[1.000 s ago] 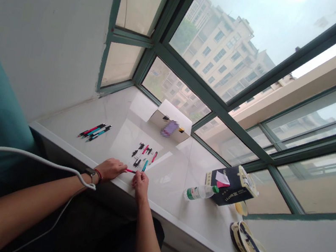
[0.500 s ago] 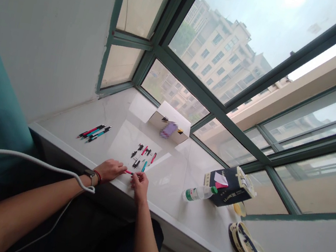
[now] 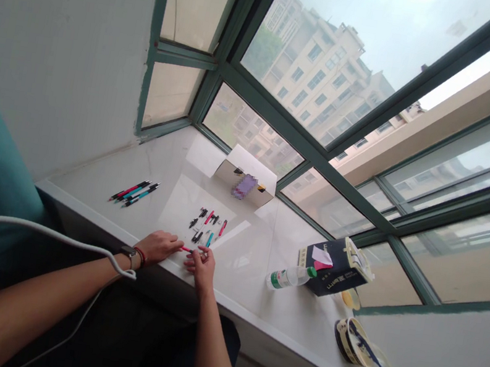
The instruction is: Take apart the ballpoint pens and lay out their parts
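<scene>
Near the front edge of the white sill, my left hand (image 3: 161, 247) grips one end of a pink pen (image 3: 186, 249). The fingers of my right hand (image 3: 203, 266) are closed on its darker other end. Just beyond my hands lies a spread of pen parts: black pieces (image 3: 194, 222), a pink barrel (image 3: 223, 227), another pink barrel (image 3: 209, 217) and a turquoise barrel (image 3: 209, 239). Farther left, several whole pens (image 3: 134, 192) in pink, turquoise and black rest side by side. My fingers partly hide the held pen.
A folded white card (image 3: 246, 174) with a blurred purple item stands by the window. To the right are a plastic bottle (image 3: 290, 277), a dark box (image 3: 337, 268) and a round open container (image 3: 354, 343). A white cable (image 3: 53, 235) crosses above my left forearm.
The view has shifted slightly. Both hands keep hold of the pink pen, and the fingers of my right hand have changed position a little. The parts and pens lie as before.
</scene>
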A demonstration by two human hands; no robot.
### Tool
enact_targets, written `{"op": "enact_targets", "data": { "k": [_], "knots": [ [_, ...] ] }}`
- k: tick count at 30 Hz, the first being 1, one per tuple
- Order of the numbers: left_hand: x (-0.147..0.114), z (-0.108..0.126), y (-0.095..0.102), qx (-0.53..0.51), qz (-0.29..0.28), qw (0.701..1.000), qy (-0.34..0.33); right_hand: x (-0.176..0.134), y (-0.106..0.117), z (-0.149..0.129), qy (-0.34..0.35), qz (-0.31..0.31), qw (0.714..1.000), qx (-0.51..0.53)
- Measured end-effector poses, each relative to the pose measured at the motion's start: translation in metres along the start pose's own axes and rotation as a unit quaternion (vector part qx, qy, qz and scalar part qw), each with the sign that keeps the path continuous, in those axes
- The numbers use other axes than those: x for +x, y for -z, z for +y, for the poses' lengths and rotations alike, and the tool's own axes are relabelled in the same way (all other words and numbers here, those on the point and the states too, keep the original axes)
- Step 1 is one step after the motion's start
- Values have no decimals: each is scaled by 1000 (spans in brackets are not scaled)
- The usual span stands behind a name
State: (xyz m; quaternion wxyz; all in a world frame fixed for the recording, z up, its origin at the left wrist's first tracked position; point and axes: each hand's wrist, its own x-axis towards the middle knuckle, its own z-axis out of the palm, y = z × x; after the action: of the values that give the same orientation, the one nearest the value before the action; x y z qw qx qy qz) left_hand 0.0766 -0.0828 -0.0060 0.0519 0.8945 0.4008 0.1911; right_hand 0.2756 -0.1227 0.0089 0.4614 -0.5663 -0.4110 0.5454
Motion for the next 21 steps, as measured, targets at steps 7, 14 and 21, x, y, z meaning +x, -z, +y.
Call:
{"op": "enact_targets", "data": {
  "k": [7,14,21],
  "knots": [
    [1,0,0,9,-9,1000,-1,1,0,1,16,5,1000,5],
    [0,2,2,9,-12,1000,3,1,0,2,6,-8,1000,0],
    [0,1,1,-3,-3,1000,5,1,-2,3,12,-3,1000,-19]
  ]
}}
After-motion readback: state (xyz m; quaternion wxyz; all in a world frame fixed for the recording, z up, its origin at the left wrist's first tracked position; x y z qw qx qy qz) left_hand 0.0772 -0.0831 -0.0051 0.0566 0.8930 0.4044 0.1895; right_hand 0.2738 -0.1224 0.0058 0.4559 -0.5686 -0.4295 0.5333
